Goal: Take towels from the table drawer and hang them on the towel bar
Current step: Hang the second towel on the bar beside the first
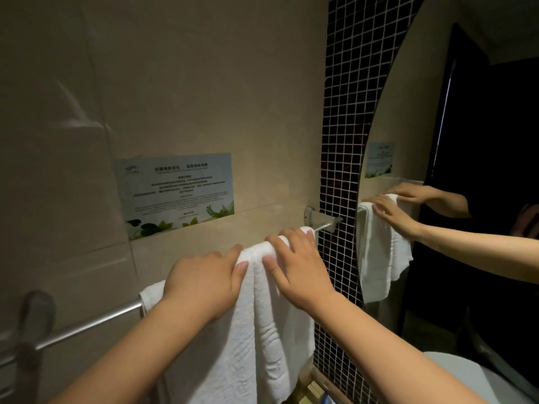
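Note:
A white towel (262, 322) hangs folded over the metal towel bar (96, 322), which runs along the beige wall from lower left up to a bracket (320, 218) at the right. My left hand (204, 284) lies flat on the towel's top left part, fingers pressed over the bar. On the towel's right part, my right hand (297, 266) rests with its fingers spread over the fold at the bar. Both palms press the cloth; neither hand pinches it. The table drawer is out of view.
A printed notice (178, 193) is stuck on the wall above the bar. To the right are a strip of dark mosaic tile (341, 141) and a curved mirror (437, 170) reflecting my hands and the towel. A white basin rim (466, 374) shows at lower right.

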A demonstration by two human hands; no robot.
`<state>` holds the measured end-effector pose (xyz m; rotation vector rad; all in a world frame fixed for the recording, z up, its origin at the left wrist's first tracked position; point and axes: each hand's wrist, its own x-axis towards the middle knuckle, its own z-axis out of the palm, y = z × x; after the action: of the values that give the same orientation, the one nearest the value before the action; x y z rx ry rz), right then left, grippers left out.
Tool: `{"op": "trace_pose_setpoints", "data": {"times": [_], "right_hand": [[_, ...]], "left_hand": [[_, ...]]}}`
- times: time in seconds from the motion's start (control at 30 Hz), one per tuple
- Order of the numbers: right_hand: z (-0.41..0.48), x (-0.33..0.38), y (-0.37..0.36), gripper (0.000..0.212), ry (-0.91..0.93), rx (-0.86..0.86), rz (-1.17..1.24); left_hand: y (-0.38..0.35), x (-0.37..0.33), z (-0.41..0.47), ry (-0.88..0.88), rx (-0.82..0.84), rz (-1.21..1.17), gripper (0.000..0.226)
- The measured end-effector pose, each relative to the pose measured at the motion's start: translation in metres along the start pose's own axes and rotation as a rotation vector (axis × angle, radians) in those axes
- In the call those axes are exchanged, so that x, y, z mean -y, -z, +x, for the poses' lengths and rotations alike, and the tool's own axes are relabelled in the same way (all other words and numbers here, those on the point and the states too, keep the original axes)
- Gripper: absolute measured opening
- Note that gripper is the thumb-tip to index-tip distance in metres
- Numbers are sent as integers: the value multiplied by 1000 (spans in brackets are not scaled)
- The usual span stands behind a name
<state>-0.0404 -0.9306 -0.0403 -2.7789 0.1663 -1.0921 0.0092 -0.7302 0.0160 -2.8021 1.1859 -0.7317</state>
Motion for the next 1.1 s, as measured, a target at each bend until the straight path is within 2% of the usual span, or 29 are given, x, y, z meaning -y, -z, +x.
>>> {"op": "trace_pose_setpoints", "data": {"times": [0.3,0.67,1.1], "right_hand": [[1,9,-9,52,-40,-12,5],[-1,7,-18,49,-33,-79,23],[-2,9,-8,52,-33,-14,-11]], "left_hand": [[-9,-6,-4,30,-73,84,54],[-6,-6,-4,25,-64,97,51],[-5,-2,-4,7,-63,74,46]]}}
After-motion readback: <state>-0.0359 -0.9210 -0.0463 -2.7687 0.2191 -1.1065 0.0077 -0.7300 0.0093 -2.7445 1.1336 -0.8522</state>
